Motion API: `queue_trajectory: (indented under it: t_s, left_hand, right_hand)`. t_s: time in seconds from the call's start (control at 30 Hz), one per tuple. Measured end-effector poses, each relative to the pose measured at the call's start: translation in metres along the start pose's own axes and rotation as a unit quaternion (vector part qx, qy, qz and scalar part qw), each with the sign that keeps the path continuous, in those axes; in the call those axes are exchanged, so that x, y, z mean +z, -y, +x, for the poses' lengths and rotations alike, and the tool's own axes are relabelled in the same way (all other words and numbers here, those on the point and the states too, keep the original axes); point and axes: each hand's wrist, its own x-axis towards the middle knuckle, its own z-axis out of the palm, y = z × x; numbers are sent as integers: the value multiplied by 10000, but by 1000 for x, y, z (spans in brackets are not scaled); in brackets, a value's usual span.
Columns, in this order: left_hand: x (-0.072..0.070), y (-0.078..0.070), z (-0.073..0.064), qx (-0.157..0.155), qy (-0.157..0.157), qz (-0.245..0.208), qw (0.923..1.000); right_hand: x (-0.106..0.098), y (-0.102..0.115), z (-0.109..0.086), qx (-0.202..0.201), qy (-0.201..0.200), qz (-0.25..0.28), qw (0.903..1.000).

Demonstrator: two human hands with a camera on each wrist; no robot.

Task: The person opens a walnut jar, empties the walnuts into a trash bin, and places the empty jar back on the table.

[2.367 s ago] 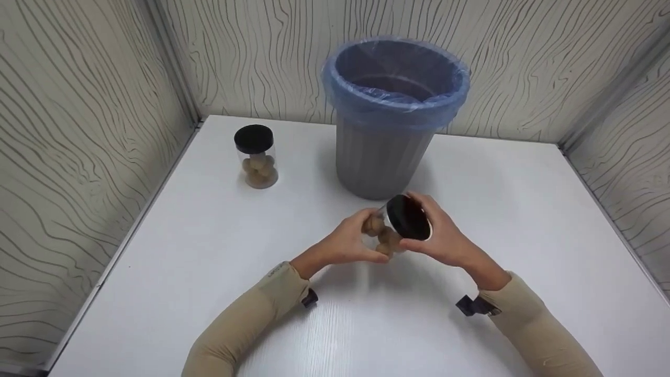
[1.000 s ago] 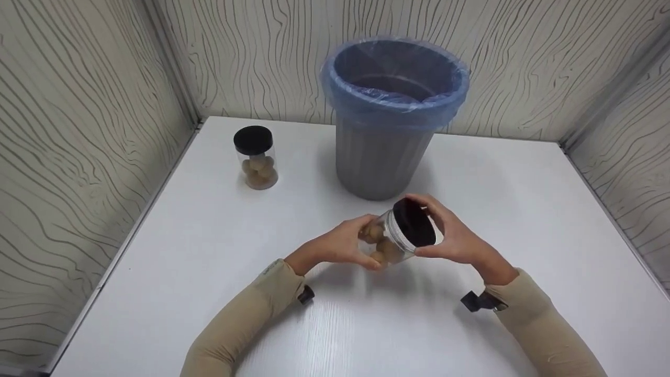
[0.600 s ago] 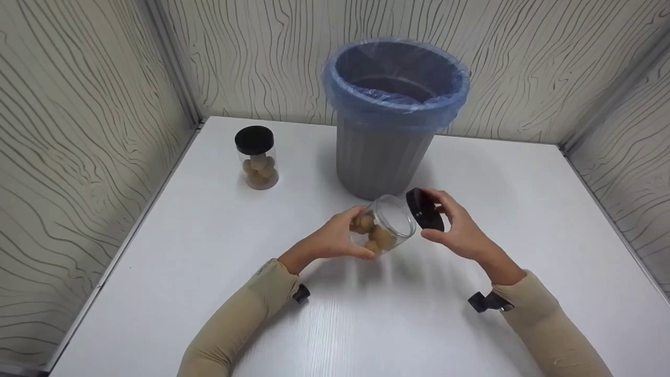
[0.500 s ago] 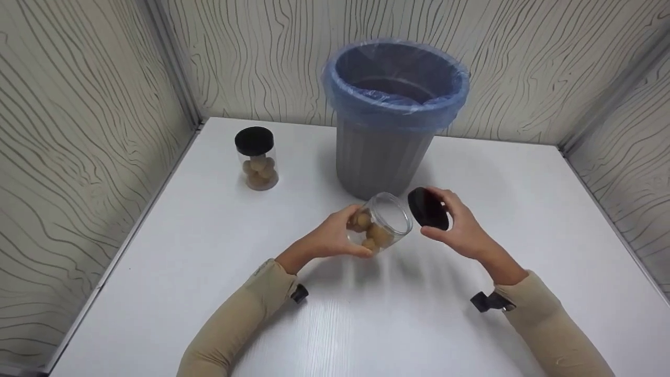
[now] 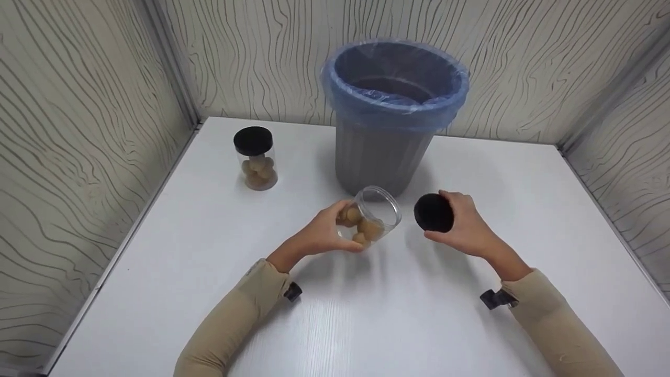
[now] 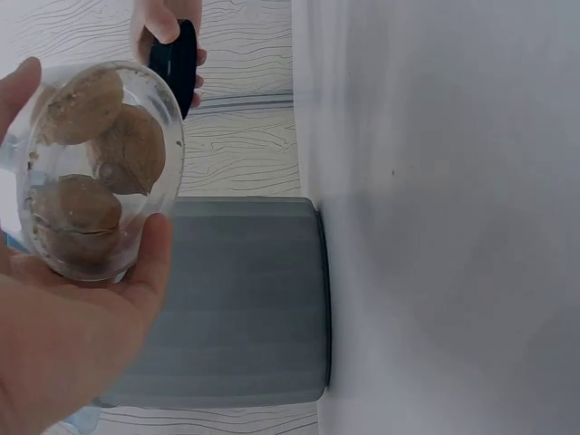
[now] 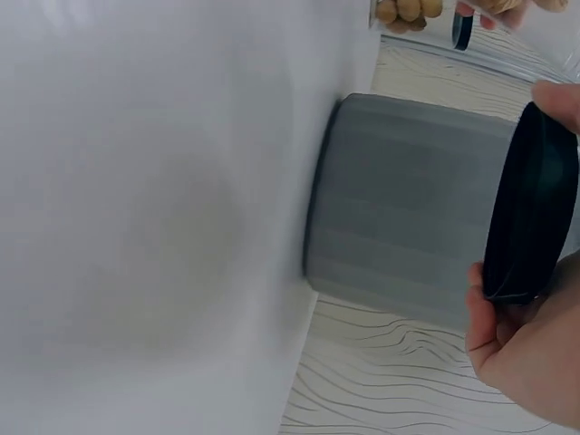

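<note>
My left hand (image 5: 320,233) grips a clear plastic jar (image 5: 383,210), fingers and thumb around its lower part. The jar is uncovered and tilted, its mouth facing up and right. Several walnuts (image 6: 130,149) lie inside, seen through the base in the left wrist view. My right hand (image 5: 469,228) pinches the black screw lid (image 5: 434,213) by its edge, apart from the jar on its right. In the right wrist view the lid (image 7: 533,204) stands edge-on between thumb and fingers. Both hands are above the white table, in front of the bin.
A grey bin (image 5: 374,157) with a blue liner (image 5: 387,112) stands behind the hands. At the back left of the white table (image 5: 209,251) a second jar (image 5: 256,170) of walnuts stands upright, its black lid on. Patterned walls (image 5: 251,57) border the table.
The lid has come off the jar in my right hand and moved right. My left hand has shifted left with the uncovered jar. The second jar and the bin stay put.
</note>
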Motion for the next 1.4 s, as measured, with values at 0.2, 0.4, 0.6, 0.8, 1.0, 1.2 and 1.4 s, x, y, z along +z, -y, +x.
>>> queue_trajectory:
  t_s: [0.2,0.4,0.6,0.8,1.0,1.2,1.4]
  left_hand:
    - [-5,1,0,1,-65,-60,10000]
    - [-8,-1,1,-61,-140,15,9999]
    - [-9,0,1,-57,-184,35,9998]
    - [-12,-1,1,11,-251,60,9997]
    - [-13,-3,1,55,-296,87,9995]
    - [-15,-3,1,64,-305,31,9995]
    - [-15,-3,1,82,-351,-6,9993]
  right_hand:
    - [0,-14,2,226,158,-320,9991]
    - [-3,-28,6,431,306,-545,9971]
    - [-3,-41,8,721,508,-590,9944]
    - [1,-57,7,940,779,-709,9900]
    - [3,-70,10,889,802,-967,9881]
    - [7,-79,13,1018,928,-1103,9843]
    - [11,-87,16,1155,985,-1078,9825]
